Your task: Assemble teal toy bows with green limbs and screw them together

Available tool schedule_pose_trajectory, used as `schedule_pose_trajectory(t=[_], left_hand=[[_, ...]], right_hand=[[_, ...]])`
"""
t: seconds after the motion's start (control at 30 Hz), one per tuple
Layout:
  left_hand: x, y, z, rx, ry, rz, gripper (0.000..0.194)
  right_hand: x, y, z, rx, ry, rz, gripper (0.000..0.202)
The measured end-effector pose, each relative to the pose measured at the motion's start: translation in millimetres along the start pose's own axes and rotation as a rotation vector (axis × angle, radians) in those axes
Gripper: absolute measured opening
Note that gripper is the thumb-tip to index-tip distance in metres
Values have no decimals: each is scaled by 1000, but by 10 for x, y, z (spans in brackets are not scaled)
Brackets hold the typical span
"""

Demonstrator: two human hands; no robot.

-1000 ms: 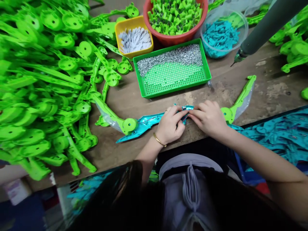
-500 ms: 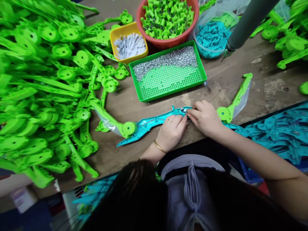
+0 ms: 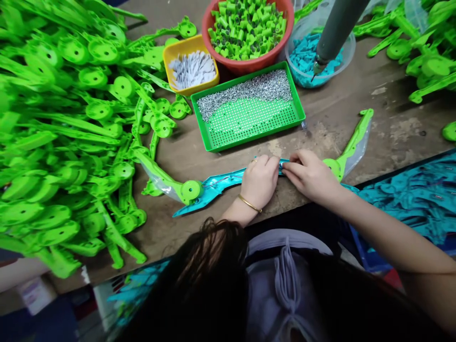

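A blue plastic toy bow shell (image 3: 214,185) lies open side up on the table in front of me. Thin wires run along its inside. A green limb with a round hub (image 3: 191,191) joins its left end, and a matching green limb (image 3: 351,145) sits at the right end. My left hand (image 3: 259,180) is closed over the shell's middle, fingertips pressed together on it and hiding that part. Just right of it, my right hand (image 3: 308,175) pinches at the shell's middle with thumb and fingers. Any small part between those fingertips is too hidden to name.
Behind the shell stands a green perforated tray (image 3: 245,135) of screws. Beyond are a yellow box (image 3: 169,61), a red bowl (image 3: 245,64) and a clear tub (image 3: 347,59). A hanging screwdriver (image 3: 335,35) overhangs the tub. Green limbs (image 3: 67,156) heap up at left; blue shells (image 3: 413,204) lie right.
My left hand has moved up and slightly right, now covering the middle of the shell. My right hand has shifted slightly right. The hanging screwdriver has swung left over the clear tub.
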State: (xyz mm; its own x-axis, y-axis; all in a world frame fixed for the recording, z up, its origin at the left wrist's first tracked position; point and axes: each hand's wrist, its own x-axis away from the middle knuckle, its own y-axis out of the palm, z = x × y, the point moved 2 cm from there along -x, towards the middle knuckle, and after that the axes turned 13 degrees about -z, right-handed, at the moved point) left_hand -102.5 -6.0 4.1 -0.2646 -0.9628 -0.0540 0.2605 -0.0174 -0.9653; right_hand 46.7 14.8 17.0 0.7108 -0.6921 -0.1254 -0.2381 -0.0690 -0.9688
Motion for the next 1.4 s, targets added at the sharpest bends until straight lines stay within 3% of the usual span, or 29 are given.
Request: schedule_pose_trajectory(t=[0.17,0.3,0.47,0.67,1.03,1.2,1.4], left_hand=[[54,20,-45,-24,69,68,31],[65,-1,-66,19,86,76,31],[36,15,-82,3,95,0,30],[15,24,-99,53,86,56,30],[21,52,-87,58,81,105,29],[11,74,-91,102,50,103,31],[11,96,-100,97,68,132,30]], right_hand=[[-105,72,-61,56,112,46,29],[-135,62,-59,67,143,2,29],[87,-104,71,-64,113,46,25],[267,-133,143,6,148,19,23],[7,-76,112,15,139,-65,26],[-167,-46,76,2,279,-96,17],[-190,-26,49,-67,51,-65,14]])
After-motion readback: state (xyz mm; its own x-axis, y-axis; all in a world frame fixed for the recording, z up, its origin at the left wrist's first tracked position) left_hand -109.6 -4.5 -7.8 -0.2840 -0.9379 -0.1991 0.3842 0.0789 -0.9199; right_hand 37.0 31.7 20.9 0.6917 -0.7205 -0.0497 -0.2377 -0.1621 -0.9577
